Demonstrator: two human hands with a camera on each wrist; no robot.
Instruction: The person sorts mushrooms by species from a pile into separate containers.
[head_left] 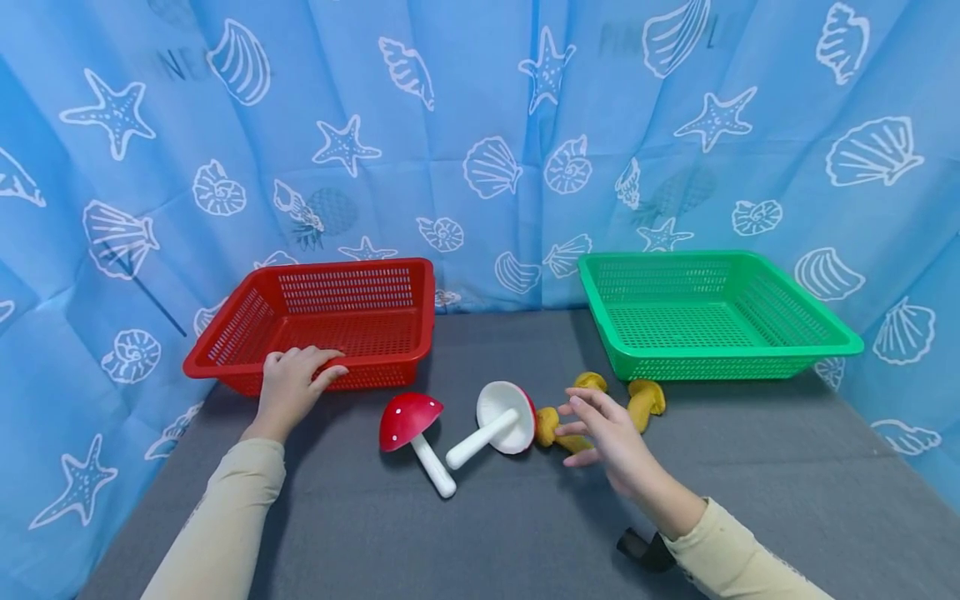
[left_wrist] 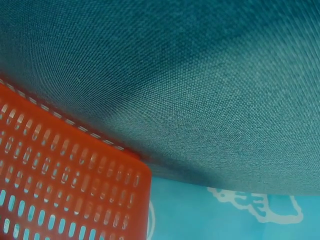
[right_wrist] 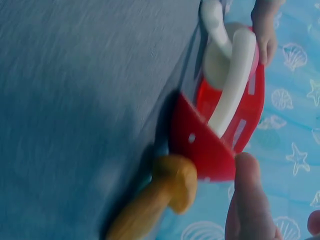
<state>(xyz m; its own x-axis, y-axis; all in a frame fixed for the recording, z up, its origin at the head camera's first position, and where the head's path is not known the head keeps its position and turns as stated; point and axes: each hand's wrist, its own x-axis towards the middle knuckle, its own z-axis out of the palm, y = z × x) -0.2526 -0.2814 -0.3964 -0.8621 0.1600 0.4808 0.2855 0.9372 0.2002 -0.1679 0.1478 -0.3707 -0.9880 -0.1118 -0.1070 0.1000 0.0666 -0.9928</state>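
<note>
Left hand: the left hand [head_left: 291,385] rests on the near rim of the red basket [head_left: 390,268], fingers laid loosely over the edge and curled round nothing.
Right hand: the right hand [head_left: 611,440] hovers above the table with fingers spread and relaxed, holding nothing; one fingertip [right_wrist: 245,195] shows at the edge of the right wrist view.
Nearest to the right hand: a yellow mushroom [head_left: 553,427] lies on the table just beside the fingers, partly hidden behind them.
Other yellow mushrooms: one [head_left: 645,402] lies to the right of the hand and another [head_left: 591,382] just behind it, both close against the front wall of the green basket [head_left: 817,321].
Red mushrooms: two lie on their sides between the hands. The left red mushroom [head_left: 411,427] shows its white-dotted cap with the white stem pointing toward the person. The right red mushroom [head_left: 501,421] shows the pale underside of its cap, its stem pointing down and left; its cap sits just beside the nearest yellow mushroom.
Red basket: at the table's far left, against the curtain.
Green basket: at the far right, well apart from the red one.
Table: a grey cloth table [head_left: 480,533].
Backdrop: a blue curtain [head_left: 480,125] printed with white shells and starfish.
Left wrist view: only a corner of the red basket [left_wrist: 65,185] on the grey cloth.
</note>
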